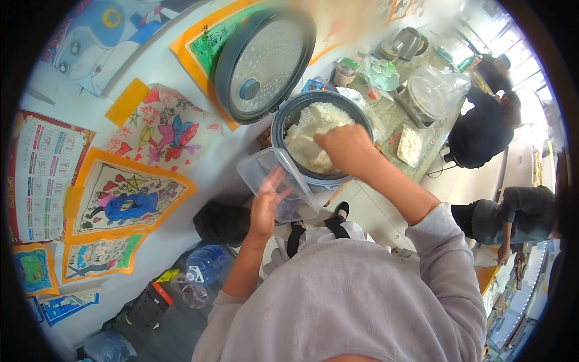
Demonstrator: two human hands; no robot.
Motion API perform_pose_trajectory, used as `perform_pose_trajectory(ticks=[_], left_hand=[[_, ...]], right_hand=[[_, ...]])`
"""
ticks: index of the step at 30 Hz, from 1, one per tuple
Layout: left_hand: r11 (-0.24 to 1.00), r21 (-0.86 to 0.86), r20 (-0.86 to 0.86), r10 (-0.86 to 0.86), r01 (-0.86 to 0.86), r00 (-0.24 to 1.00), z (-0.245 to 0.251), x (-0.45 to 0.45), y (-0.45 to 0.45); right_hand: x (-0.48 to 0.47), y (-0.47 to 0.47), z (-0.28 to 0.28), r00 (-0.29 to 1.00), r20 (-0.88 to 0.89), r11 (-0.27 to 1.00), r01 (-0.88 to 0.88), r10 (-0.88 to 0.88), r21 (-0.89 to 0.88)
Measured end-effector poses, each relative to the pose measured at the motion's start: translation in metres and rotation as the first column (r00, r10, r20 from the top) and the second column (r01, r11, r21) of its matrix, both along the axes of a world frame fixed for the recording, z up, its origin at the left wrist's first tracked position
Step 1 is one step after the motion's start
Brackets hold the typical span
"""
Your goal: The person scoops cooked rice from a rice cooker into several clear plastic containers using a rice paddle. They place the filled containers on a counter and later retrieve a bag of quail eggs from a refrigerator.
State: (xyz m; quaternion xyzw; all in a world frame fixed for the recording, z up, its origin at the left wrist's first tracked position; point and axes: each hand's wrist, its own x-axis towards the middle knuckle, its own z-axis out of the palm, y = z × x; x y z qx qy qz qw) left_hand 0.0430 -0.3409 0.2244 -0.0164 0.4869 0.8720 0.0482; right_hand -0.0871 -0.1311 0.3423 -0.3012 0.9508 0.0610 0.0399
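An open rice cooker [324, 184] full of cooked white rice [322, 118] stands in front of me, its lid [271, 63] tipped up against the wall. My right hand [347, 151] is over the pot, closed around a utensil whose handle it hides. The pale, blurred blade of this rice paddle [307, 148] presses into the rice. At the pot's near left rim, my left hand [268, 203] supports a clear plastic food container [296, 174], tilted with its opening towards the cooker. I see no rice in the container.
Right of the cooker, a counter [427, 156] holds a rice-filled container [410, 147], a metal tray [409, 106] with plastic-wrapped contents, jars and an electric kettle [409, 43]. Several people [484, 122] are on the right. A large water bottle [206, 264] is at lower left.
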Motion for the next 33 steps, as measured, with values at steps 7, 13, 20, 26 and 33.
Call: perform_pose_trajectory(ticks=[7, 13, 20, 26, 33], left_hand=[[1.0, -0.012, -0.018, 0.001, -0.001, 1.0, 0.002, -0.003, -0.003], [1.0, 0.001, 0.014, 0.002, -0.002, 1.0, 0.005, -0.001, -0.002], [0.993, -0.121, -0.052, -0.013, 0.006, 0.999, 0.003, -0.006, 0.001], [0.992, -0.124, -0.074, -0.019, 0.01, 0.997, 0.003, -0.004, 0.006], [0.988, -0.152, -0.06, -0.028, 0.018, 0.998, 0.004, -0.005, 0.004]], right_hand=[[0.0, 0.011, 0.012, 0.962, 0.234, 0.983, -0.165, 0.143, 0.076], [0.005, 0.022, 0.016, 0.964, 0.238, 0.99, -0.131, 0.116, 0.05], [0.001, 0.029, 0.004, 0.982, 0.179, 0.993, 0.048, -0.066, 0.106], [-0.011, 0.007, -0.04, 0.913, 0.374, 0.986, 0.166, -0.164, 0.029], [-0.012, 0.001, -0.052, 0.914, 0.381, 0.986, 0.161, -0.138, -0.03]])
